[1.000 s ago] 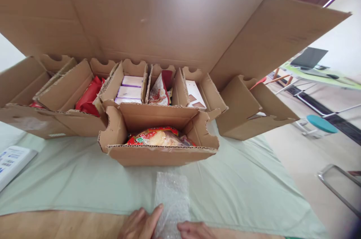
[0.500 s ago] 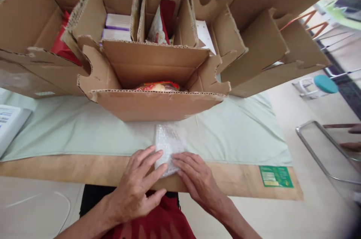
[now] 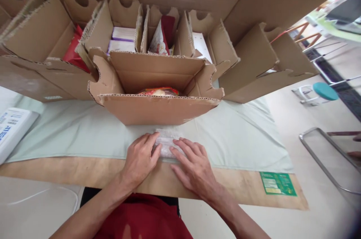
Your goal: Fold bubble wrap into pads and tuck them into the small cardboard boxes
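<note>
A small piece of clear bubble wrap [image 3: 168, 142], folded into a flat bundle, lies on the pale green cloth [image 3: 237, 139] close to the table's front edge. My left hand [image 3: 141, 158] grips its left side, fingertips at the far corner and thumb at the near one. Across the right part of the wrap, my right hand [image 3: 194, 163] rests with its fingers spread and its thumb apart. The hands partly hide the wrap's sides, and I cannot tell whether anything is inside it.
An open cardboard bin [image 3: 158, 109] with a red packet [image 3: 160, 91] stands just beyond my hands. Behind it, more cardboard bins [image 3: 194, 39] hold boxes and packets. A white device [image 3: 17, 130] sits at left, a green card [image 3: 278, 184] at right. A teal-topped stool [image 3: 325, 91] stands on the floor.
The bubble wrap has been folded up from its near end and is now shorter. Both hands have moved forward with it; my left fingers have drawn in around its left side.
</note>
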